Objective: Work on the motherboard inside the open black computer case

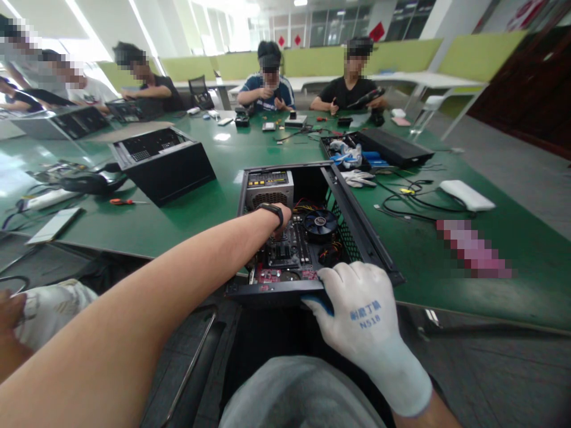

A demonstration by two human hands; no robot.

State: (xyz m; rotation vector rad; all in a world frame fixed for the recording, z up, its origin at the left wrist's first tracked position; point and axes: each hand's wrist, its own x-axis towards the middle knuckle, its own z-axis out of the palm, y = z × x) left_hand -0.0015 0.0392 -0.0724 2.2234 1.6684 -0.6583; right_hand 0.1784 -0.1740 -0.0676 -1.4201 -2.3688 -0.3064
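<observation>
An open black computer case (366,238) lies on its side at the table's near edge. Inside it are a power supply (268,191), a motherboard (285,249) and a round black cooling fan (320,222). My bare left hand (282,219), with a dark band at the wrist, reaches into the case beside the power supply, over the motherboard. Its fingers are mostly hidden, so what they touch cannot be made out. My right hand (357,303), in a white glove with blue print, is closed round the near rim of the case, thumb on the outside.
Another black case (173,172) and a screwdriver (121,202) lie to the left on the green table (223,232). Rightward are cables (397,205), a glove (358,178), a white pouch (467,196) and a toolbox (392,148). Several people sit around the table.
</observation>
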